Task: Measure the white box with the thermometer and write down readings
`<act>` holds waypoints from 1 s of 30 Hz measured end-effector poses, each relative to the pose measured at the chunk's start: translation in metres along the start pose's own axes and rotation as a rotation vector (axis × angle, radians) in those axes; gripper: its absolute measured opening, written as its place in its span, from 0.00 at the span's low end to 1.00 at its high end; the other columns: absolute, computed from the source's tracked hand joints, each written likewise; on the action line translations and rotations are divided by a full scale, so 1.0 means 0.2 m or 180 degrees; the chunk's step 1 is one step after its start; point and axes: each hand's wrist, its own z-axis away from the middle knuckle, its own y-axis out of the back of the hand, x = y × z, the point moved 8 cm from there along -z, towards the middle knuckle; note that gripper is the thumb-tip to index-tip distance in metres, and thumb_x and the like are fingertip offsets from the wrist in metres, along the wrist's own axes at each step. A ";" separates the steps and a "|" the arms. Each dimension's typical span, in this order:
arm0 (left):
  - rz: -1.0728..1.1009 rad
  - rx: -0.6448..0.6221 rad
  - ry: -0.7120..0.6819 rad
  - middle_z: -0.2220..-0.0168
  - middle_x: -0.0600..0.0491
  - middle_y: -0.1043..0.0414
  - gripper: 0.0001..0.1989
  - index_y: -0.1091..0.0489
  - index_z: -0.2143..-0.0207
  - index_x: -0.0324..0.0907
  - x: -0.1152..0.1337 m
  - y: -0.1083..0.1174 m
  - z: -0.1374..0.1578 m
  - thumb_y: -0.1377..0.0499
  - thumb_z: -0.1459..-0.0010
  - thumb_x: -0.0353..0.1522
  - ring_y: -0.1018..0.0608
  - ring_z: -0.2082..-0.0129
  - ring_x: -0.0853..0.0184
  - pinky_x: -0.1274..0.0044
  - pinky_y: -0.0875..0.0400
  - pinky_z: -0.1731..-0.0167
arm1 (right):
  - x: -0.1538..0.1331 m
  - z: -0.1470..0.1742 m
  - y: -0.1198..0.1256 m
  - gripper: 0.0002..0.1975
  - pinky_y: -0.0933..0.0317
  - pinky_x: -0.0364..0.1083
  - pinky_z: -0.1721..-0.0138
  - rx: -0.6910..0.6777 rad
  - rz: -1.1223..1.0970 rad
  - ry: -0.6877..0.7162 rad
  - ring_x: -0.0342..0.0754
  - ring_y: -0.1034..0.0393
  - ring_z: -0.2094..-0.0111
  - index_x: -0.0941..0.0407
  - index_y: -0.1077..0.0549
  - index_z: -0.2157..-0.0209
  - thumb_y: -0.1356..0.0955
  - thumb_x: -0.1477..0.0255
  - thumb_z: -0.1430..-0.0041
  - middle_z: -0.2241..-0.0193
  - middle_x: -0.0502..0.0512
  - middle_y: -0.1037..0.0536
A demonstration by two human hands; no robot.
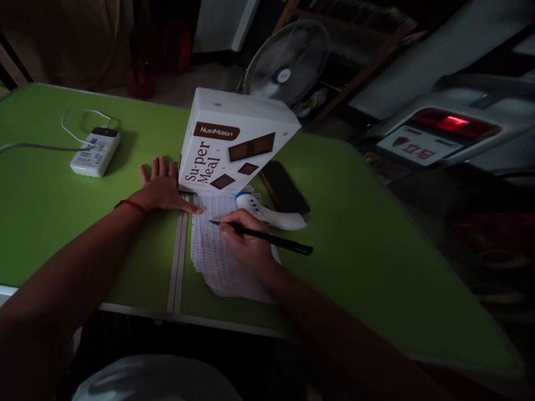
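Note:
My right hand (pixel 248 242) is closed around a black pen (pixel 288 243), its tip pointing left over a stack of printed paper sheets (pixel 225 278). I cannot tell whether the tip touches the paper. Spread flat on the green table, my left hand (pixel 163 186) has its thumb reaching the sheets' left edge. Just beyond it stands a white box (pixel 209 156) marked "Su-per Meal", behind the sheets. Between the box and my right hand lies a white handheld thermometer (pixel 271 214) with blue buttons, partly hidden by that hand.
A dark phone (pixel 284 186) lies right of the box. At the left, a white power bank (pixel 98 153) has cables attached. The green folding table (pixel 376 267) has a metal seam (pixel 178 262). Behind it stands a fan (pixel 288 61); a vehicle with a red tail light (pixel 455 122) is at right.

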 end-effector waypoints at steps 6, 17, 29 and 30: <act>-0.0031 -0.0004 0.0046 0.18 0.30 0.84 0.88 0.71 0.16 0.33 -0.01 -0.01 -0.02 0.32 0.58 0.76 0.74 0.18 0.32 0.41 0.78 0.23 | -0.01 0.00 -0.02 0.05 0.35 0.45 0.75 -0.0061 -0.0089 -0.0009 0.45 0.34 0.78 0.50 0.26 0.73 0.31 0.66 0.45 0.80 0.47 0.25; 0.0087 0.0053 -0.0015 0.17 0.29 0.81 0.88 0.70 0.16 0.35 0.00 -0.01 -0.01 0.32 0.58 0.76 0.74 0.18 0.31 0.40 0.78 0.23 | -0.02 0.01 -0.01 0.05 0.37 0.44 0.77 -0.0212 0.0017 -0.0011 0.44 0.36 0.80 0.49 0.27 0.74 0.30 0.67 0.45 0.81 0.46 0.26; 0.0084 0.0022 -0.0007 0.18 0.29 0.82 0.90 0.70 0.16 0.31 0.00 -0.01 0.00 0.35 0.61 0.78 0.74 0.18 0.31 0.41 0.78 0.22 | -0.04 0.00 0.00 0.05 0.40 0.44 0.77 -0.0248 0.0006 0.0074 0.43 0.37 0.81 0.50 0.29 0.76 0.32 0.67 0.47 0.83 0.46 0.28; 0.0077 0.0023 0.0001 0.18 0.28 0.83 0.90 0.70 0.16 0.31 0.00 -0.01 -0.01 0.35 0.61 0.78 0.74 0.18 0.32 0.41 0.78 0.22 | -0.04 0.00 0.00 0.05 0.40 0.44 0.77 -0.0253 0.0004 0.0093 0.43 0.37 0.80 0.50 0.29 0.76 0.32 0.67 0.47 0.82 0.46 0.28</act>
